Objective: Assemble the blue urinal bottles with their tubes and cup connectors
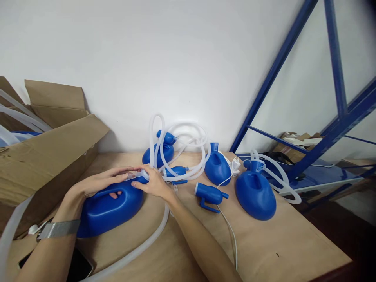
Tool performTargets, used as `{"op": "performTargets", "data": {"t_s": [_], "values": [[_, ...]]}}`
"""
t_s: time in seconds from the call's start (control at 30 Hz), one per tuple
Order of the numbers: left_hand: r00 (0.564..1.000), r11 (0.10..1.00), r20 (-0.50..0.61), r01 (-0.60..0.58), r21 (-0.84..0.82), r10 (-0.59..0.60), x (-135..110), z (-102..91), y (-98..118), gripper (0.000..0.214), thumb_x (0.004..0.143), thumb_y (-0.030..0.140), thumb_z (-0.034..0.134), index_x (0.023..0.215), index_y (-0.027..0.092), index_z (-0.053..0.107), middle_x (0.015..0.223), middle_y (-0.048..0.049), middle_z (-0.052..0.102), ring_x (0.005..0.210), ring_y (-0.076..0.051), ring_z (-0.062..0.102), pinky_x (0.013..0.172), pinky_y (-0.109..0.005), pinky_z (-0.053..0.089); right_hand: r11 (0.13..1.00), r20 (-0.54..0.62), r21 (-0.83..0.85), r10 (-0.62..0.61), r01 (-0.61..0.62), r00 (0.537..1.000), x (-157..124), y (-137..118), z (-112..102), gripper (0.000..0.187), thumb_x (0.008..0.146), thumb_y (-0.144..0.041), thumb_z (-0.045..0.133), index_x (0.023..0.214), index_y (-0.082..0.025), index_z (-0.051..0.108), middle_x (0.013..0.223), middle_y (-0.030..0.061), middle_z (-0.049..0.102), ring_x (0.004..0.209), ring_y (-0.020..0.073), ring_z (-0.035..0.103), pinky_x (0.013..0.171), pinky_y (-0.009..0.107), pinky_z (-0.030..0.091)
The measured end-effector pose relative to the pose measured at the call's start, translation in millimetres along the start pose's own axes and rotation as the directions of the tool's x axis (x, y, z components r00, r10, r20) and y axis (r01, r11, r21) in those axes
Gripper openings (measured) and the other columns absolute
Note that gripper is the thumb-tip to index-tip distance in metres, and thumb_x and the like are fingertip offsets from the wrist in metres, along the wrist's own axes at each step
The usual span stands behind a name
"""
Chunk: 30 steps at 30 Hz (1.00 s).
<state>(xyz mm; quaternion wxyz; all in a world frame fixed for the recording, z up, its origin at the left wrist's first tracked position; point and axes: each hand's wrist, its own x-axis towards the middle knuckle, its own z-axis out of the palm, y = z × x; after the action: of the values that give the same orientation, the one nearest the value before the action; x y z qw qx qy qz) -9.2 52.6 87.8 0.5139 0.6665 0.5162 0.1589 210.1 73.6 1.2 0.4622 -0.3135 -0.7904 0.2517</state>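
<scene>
A blue plastic urinal bottle (116, 209) lies on its side at the left of the table, its neck toward the right. My left hand (107, 182) is wrapped over its handle, with fingertips showing through the handle opening. At the mouth my right hand (152, 182) pinches a translucent white fitting (144, 174), thumb against the blue neck. Part of a clear lid strap (132, 176) shows between the hands. A translucent hose (152, 235) curves under my right forearm to the front edge; its join to the fitting is hidden.
Behind are coiled hoses (202, 137) and a blue bottle (167, 154). Rightward stand two more bottles (217, 170) (255, 196) and a small blue handled piece (210, 194). A cardboard box (58, 145) is left, a phone (79, 266) below, a blue rack (270, 74) right.
</scene>
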Motion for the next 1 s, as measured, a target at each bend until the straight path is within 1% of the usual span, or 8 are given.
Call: {"op": "performTargets", "data": {"t_s": [0.1, 0.2, 0.4, 0.53, 0.63, 0.8, 0.9, 1.0], "values": [[0.999, 0.999, -0.023, 0.026, 0.042, -0.025, 0, 3.1, 3, 0.100, 0.065, 0.080, 0.077, 0.152, 0.036, 0.055, 0.144, -0.0092, 0.065, 0.124, -0.037, 0.065, 0.073, -0.032, 0.067, 0.999, 0.031, 0.040, -0.018, 0.017, 0.999, 0, -2, -5, 0.049, 0.086, -0.042, 0.081, 0.129, -0.024, 0.065, 0.127, 0.0065, 0.072, 0.120, 0.0227, 0.068, 0.107, 0.034, 0.049], [0.999, 0.995, -0.045, 0.016, 0.095, -0.012, 5, 5.9, 2, 0.098, 0.065, 0.080, 0.077, 0.150, 0.036, 0.055, 0.137, -0.0087, 0.067, 0.109, -0.032, 0.070, 0.068, -0.032, 0.066, 0.998, 0.065, 0.070, 0.000, -0.005, 0.998, -1, -5, -8, 0.045, 0.085, -0.048, 0.081, 0.121, -0.024, 0.066, 0.121, 0.0038, 0.072, 0.113, 0.0217, 0.069, 0.101, 0.033, 0.050], [0.996, 0.995, -0.085, 0.047, 0.084, -0.040, 15, 5.5, -8, 0.088, 0.062, 0.081, 0.079, 0.130, 0.028, 0.067, 0.127, -0.0086, 0.071, 0.095, -0.027, 0.071, 0.069, -0.034, 0.067, 0.991, -0.112, -0.038, 0.121, -0.125, 0.986, 1, -5, 10, 0.021, 0.085, -0.033, 0.075, 0.102, -0.023, 0.069, 0.105, 0.0022, 0.075, 0.102, 0.0224, 0.070, 0.097, 0.033, 0.052], [0.997, 0.998, -0.076, 0.003, 0.061, 0.001, 16, 4.6, -11, 0.076, 0.066, 0.085, 0.074, 0.112, 0.024, 0.072, 0.112, -0.0058, 0.072, 0.083, -0.022, 0.070, 0.065, -0.030, 0.065, 0.991, -0.198, -0.031, 0.120, -0.128, 0.973, 2, -3, 18, 0.024, 0.082, -0.026, 0.072, 0.106, -0.023, 0.072, 0.112, 0.0052, 0.078, 0.108, 0.0233, 0.072, 0.101, 0.034, 0.053], [0.997, 0.999, -0.072, -0.013, 0.033, 0.015, 14, 4.2, -11, 0.069, 0.068, 0.084, 0.074, 0.100, 0.022, 0.073, 0.099, -0.0039, 0.070, 0.076, -0.019, 0.067, 0.066, -0.029, 0.064, 0.997, -0.178, 0.000, 0.080, -0.081, 0.981, 1, -4, 16, 0.030, 0.083, -0.031, 0.073, 0.112, -0.021, 0.072, 0.118, 0.0075, 0.077, 0.111, 0.0236, 0.072, 0.103, 0.034, 0.052], [0.993, 0.996, -0.084, -0.084, 0.035, 0.087, 15, 2.2, -12, 0.067, 0.069, 0.082, 0.075, 0.095, 0.021, 0.072, 0.095, -0.0035, 0.067, 0.078, -0.020, 0.064, 0.061, -0.028, 0.063, 0.996, -0.168, 0.003, 0.085, -0.085, 0.982, 0, -8, 12, 0.042, 0.084, -0.051, 0.076, 0.112, -0.020, 0.073, 0.115, 0.0075, 0.078, 0.108, 0.0248, 0.073, 0.100, 0.035, 0.053], [0.990, 0.994, -0.088, -0.105, 0.021, 0.106, 15, 1.5, -13, 0.063, 0.071, 0.081, 0.075, 0.089, 0.020, 0.070, 0.088, -0.0019, 0.064, 0.077, -0.019, 0.063, 0.061, -0.028, 0.063, 0.995, -0.182, -0.005, 0.101, -0.103, 0.978, 1, -9, 13, 0.038, 0.087, -0.050, 0.073, 0.111, -0.021, 0.073, 0.114, 0.0072, 0.078, 0.107, 0.0242, 0.073, 0.099, 0.035, 0.053], [0.992, 0.992, -0.074, -0.095, 0.084, 0.101, 15, 1.9, -12, 0.064, 0.069, 0.080, 0.075, 0.091, 0.020, 0.074, 0.096, -0.0052, 0.070, 0.081, -0.022, 0.066, 0.062, -0.029, 0.063, 0.997, -0.181, 0.014, 0.082, -0.081, 0.980, 2, -8, 15, 0.033, 0.084, -0.040, 0.075, 0.111, -0.020, 0.074, 0.115, 0.0066, 0.078, 0.109, 0.0242, 0.073, 0.100, 0.034, 0.053]]}}
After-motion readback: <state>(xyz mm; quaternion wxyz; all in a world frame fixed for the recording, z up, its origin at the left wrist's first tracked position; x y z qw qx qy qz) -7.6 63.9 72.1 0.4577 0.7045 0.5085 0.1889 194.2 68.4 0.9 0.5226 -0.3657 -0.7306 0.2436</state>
